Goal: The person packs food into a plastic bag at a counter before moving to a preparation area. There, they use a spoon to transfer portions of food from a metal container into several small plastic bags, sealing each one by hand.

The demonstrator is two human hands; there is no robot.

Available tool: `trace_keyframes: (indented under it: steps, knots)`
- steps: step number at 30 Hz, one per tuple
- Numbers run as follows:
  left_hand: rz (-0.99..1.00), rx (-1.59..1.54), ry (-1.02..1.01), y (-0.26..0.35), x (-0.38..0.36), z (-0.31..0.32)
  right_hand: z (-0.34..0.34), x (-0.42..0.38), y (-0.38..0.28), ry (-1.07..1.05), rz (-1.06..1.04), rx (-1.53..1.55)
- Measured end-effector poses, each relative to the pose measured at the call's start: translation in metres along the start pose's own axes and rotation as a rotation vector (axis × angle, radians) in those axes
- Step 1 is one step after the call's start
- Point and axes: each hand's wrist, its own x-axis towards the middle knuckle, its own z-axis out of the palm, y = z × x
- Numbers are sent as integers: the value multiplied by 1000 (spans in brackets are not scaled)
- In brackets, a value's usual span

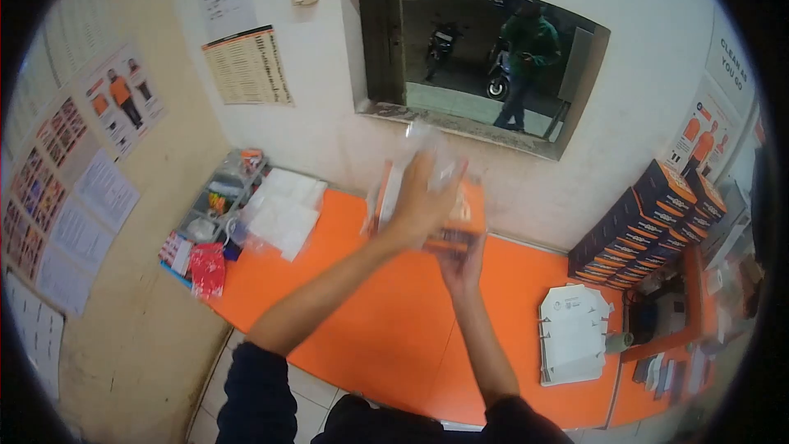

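Orange-printed carton hung just below the window opening, raised over the orange tabletop, and I could see only parts of it. My left hand lay across its near side, covering much of the panel; motion blur smeared my fingers, so I could not tell how tightly they were closed. Clear plastic showed above that hand, overlapping the lower edge of the window opening, too smeared for me to make out its shape or whether I had hold of it. My right hand held the carton from underneath, its fingertips hidden by the carton. The print on it was unreadable.

Down and left of the window opening lay white sheets, glossy and wrinkled, beside a compartmented tray whose small contents I could not identify, with a red packet at its near end. Down and right of the window opening stood stacked dark boxes with orange tops, and nearer me a pile of flat white cartons. Farther right, shelf items blurred together near the dark lens rim. Through the window opening, a person stood in dim light near motorbikes, one partly hidden behind them.
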Motion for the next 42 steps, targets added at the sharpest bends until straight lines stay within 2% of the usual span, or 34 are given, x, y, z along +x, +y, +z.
trace_keyframes:
  steps: [2, 4, 6, 7, 9, 11, 12, 13, 14, 15, 16, 17, 18, 19, 21, 24, 25, 26, 28, 30, 31, 32, 33, 34, 35, 36, 37, 39, 41, 42]
  knots:
    - [313, -155, 121, -37, 92, 6, 22, 80, -10, -35, -42, -62]
    - [361, 66, -61, -23, 170, -26, 38, 151, -22, -66, -93, -203]
    - [426, 62, -25, -41, 245, -28, 47, 228, -33, 18, -230, -368]
    - [427, 42, -42, -45, 270, -31, 40, 266, -34, 101, -333, -462]
    - [222, 131, -162, -39, 310, -41, 38, 314, -46, 156, -344, -589]
    - [291, 213, -163, -65, 352, -31, 12, 382, -55, 172, -355, -740]
    - [327, 303, -152, -71, 366, -30, 17, 394, -56, 172, -377, -743]
    - [244, 316, -213, -77, 375, -27, 16, 399, -57, 249, -381, -866]
    - [248, 304, -212, -89, 382, -26, 14, 402, -55, 330, -379, -992]
    - [297, 286, -308, -111, 394, -26, -8, 416, -54, 383, -439, -1340]
    - [343, 269, -403, -136, 404, -21, -13, 420, -47, 380, -443, -1354]
    - [481, 187, -396, -170, 413, -7, -20, 415, -39, 401, -430, -1352]
    - [470, 171, -396, -178, 412, -4, -27, 411, -34, 424, -412, -1354]
    - [478, 181, -472, -179, 408, -3, -35, 410, -31, 416, -533, -1336]
    - [453, 324, -574, -170, 393, -7, -48, 413, -45, 372, -471, -1346]
    - [468, 436, -539, -174, 372, -28, -30, 387, -54, 344, -358, -1356]
    - [561, 472, -479, -183, 364, -33, -25, 380, -56, 368, -334, -1242]
    - [561, 470, -482, -193, 353, -41, -19, 371, -59, 391, -312, -1127]
    - [813, 573, -160, -210, 323, -63, 6, 327, -60, 342, -377, -1035]
    - [712, 449, -52, -213, 276, -85, -7, 268, -49, 286, -456, -912]
    - [639, 387, -61, -220, 243, -97, -24, 233, -39, 275, -474, -880]
    - [565, 329, -68, -228, 204, -111, -26, 186, -23, 316, -415, -1025]
    - [374, 261, -137, -249, 160, -119, -29, 136, 0, 389, -317, -1090]
    - [282, 105, -188, -258, 107, -130, -44, 79, 24, 349, -153, -1009]
    - [63, -94, -306, -282, 51, -133, -43, 26, 48, 231, -102, -1022]
    - [-20, -137, -442, -289, -4, -142, -62, -22, 71, 71, -47, -1283]
    - [-173, -210, -555, -288, -56, -146, -47, -65, 89, 1, 30, -1359]
    - [-252, -219, -722, -285, -151, -150, -15, -133, 114, -108, 193, -1537]
    - [-316, -278, -811, -269, -199, -148, 7, -175, 130, -140, 198, -1514]
    - [-343, -330, -922, -259, -216, -150, 18, -193, 138, -179, 194, -1490]
